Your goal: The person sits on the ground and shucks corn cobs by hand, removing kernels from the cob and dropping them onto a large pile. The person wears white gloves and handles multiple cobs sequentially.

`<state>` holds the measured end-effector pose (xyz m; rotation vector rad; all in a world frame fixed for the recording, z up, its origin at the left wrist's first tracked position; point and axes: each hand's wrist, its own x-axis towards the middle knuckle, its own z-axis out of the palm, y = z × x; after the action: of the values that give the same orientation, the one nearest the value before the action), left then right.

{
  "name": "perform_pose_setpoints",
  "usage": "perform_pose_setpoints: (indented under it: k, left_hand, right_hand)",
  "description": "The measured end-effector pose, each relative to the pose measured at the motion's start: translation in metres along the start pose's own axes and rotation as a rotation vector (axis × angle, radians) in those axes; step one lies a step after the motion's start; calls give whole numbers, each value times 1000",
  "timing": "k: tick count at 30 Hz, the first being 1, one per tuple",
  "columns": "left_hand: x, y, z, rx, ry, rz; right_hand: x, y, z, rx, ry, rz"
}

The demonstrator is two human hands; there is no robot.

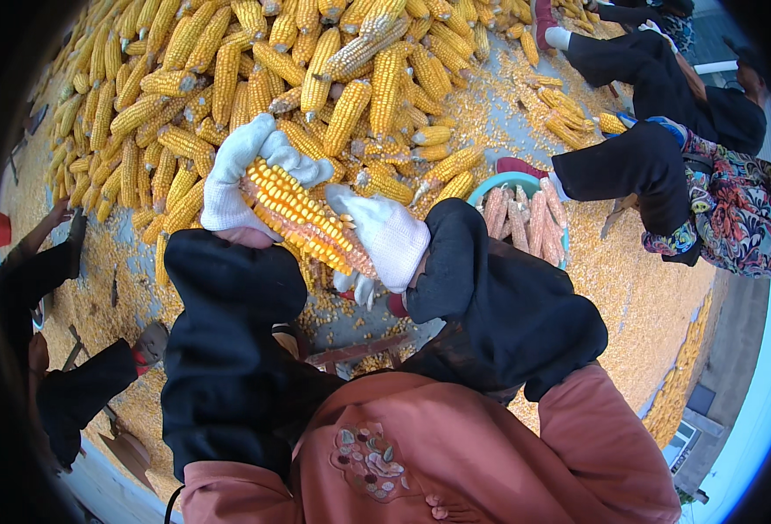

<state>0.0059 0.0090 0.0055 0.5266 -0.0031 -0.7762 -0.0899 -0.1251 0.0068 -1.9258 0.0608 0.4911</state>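
Both my hands wear white knitted work gloves and hold one partly shelled ear of corn (300,213) above my lap. My left hand (254,160) grips its upper left end, fingers curled over the top. At the lower right end is my right hand (382,226), its thumb side along the upper edge of the ear. Pale glove fingers show beneath that end. Bands of bare pinkish cob run between the rows of yellow kernels. Just beyond my hands rises a large pile of unshelled corn ears (261,59).
A blue-green basin (565,245) of bare cobs stands beyond my right knee. Loose kernels (621,281) cover much of the ground. Several people sit around, including a person in a floral top (739,209) at right. Part of a wooden stool (359,350) shows below me.
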Motion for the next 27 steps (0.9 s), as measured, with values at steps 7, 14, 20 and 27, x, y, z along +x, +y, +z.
perform_pose_setpoints:
  k: [7,14,20,27]
  left_hand:
    - [-4,-6,-1,-53,49,-79]
    - [0,-9,-2,-158,5,-205]
    - [4,-8,-19,-107,138,-51]
    - [2,-12,-19,-88,125,-89]
  right_hand:
    - [6,33,7,-426,193,-747]
    - [11,28,7,-635,127,-232]
    - [10,23,2,-586,89,-588]
    - [18,35,10,-758,242,-345]
